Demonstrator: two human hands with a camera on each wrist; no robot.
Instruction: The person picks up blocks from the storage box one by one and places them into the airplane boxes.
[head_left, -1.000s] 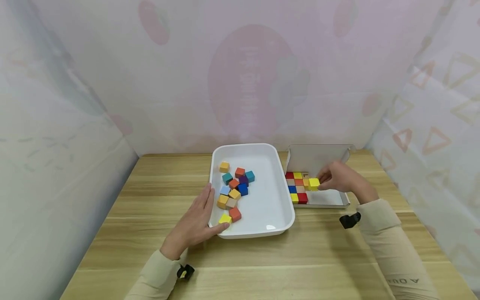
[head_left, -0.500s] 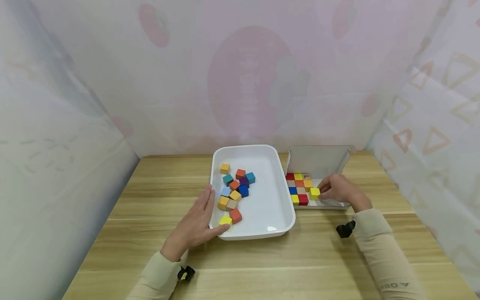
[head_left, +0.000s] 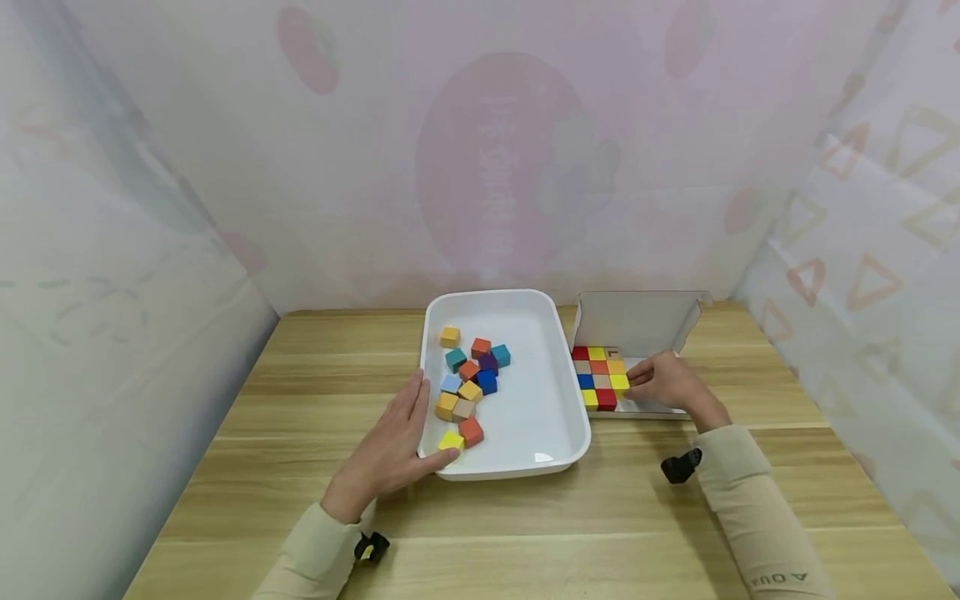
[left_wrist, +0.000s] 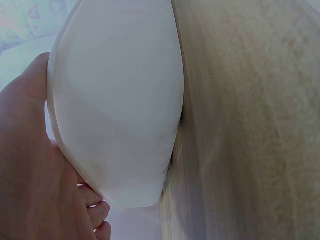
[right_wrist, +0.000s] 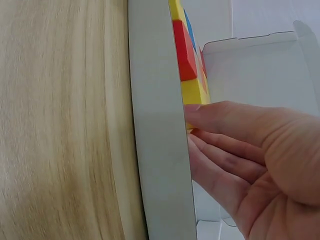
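The right hand (head_left: pixel 663 382) has its fingertips on a yellow cube (head_left: pixel 619 382), seating it in the cardboard box (head_left: pixel 637 321) at the right end of the grid's third row. It should go in square and flush with its neighbours. A cube has no long axis; its faces sit parallel to the box walls. The left hand (head_left: pixel 390 442) lies flat, fingers straight, against the white tray (head_left: pixel 525 467) on the tabletop (head_left: pixel 300 367).
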